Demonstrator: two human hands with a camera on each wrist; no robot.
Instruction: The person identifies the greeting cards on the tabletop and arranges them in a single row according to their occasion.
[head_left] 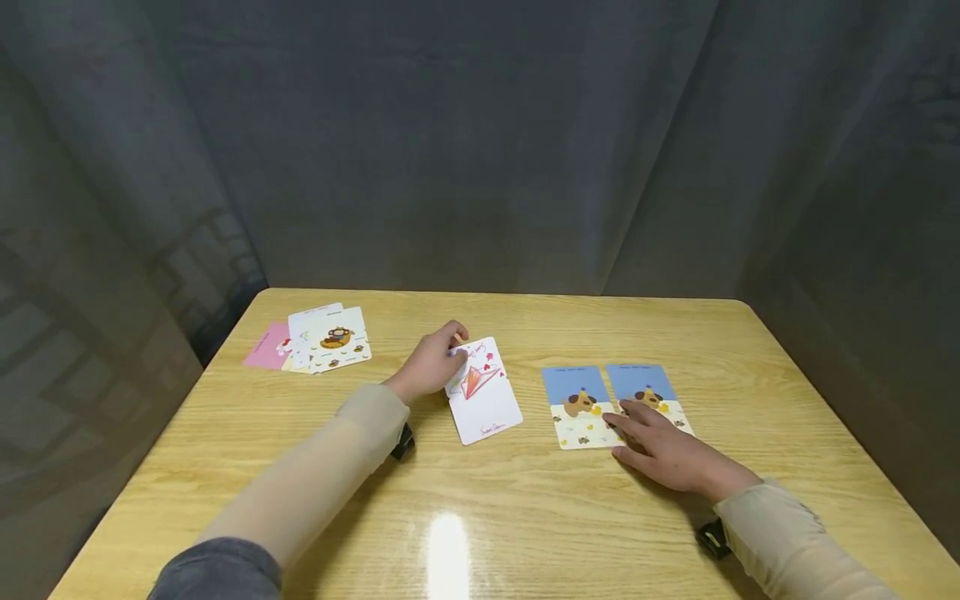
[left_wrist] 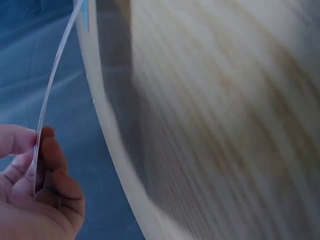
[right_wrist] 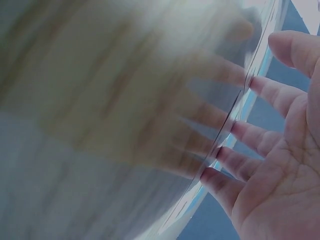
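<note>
The left hand (head_left: 431, 363) pinches a white card (head_left: 483, 390) with a red drawing, holding it by its far left corner near the middle of the wooden table (head_left: 480, 517). In the left wrist view the card (left_wrist: 50, 95) shows edge-on as a thin, slightly bowed line caught between thumb and fingertips (left_wrist: 52, 160). That bow suggests a light, flexible sheet with a smooth coated face, likely slippery against the glossy tabletop and easy to crease if squeezed hard. A pinch at a corner or edge, as here, looks the safest hold; lifting it flat off the table would probably need a fingernail or a slide toward the edge.

The left forearm reaches forward from the lower left, wrist bent slightly inward, fingers curled around the card's corner.

The right hand (head_left: 667, 450) lies flat with straight, spread fingers, holding nothing. Its fingertips rest on the lower part of 2 blue-topped cards (head_left: 600, 392) that sit side by side, each showing a brown animal. The right wrist view shows the open palm (right_wrist: 285, 190) and straight fingers pressed against a card edge.

A loose pile of cards (head_left: 322, 342), including a pink one and a monkey picture, lies at the far left of the table, well apart from both hands.
</note>
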